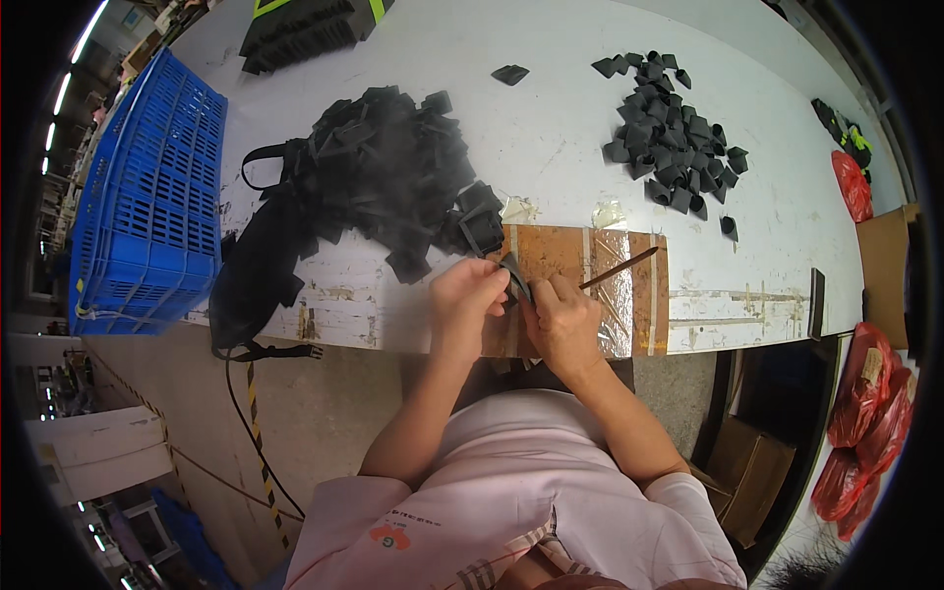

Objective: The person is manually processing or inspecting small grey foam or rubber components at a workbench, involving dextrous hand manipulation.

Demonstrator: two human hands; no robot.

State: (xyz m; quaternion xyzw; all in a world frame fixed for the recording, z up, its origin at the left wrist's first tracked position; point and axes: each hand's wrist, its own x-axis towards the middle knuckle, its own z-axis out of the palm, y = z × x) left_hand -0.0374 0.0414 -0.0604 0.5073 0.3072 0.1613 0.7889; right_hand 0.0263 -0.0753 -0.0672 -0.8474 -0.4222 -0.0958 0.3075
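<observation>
Over a brown board [556, 248] at the table's near edge, my two hands meet on a small black fabric piece [514, 270]. The fingers of my left hand [466, 297] pinch it from the left. My right hand [564, 317] grips its other side, fingers closed. A thin dark stick [624, 266] juts up and to the right from my right hand, over the board's clear tape. Left of the board, a large heap of black fabric pieces [383, 167] reaches nearly to my left hand. Folded, pointed black pieces [674, 143] lie scattered at the far right.
A blue plastic crate [152, 187] stands at the left. Beside the heap, a black bag with a strap [258, 270] hangs over the table edge. One black piece [510, 74] lies alone farther back. Red plastic bags [863, 403] and a cardboard box [885, 275] are at the right.
</observation>
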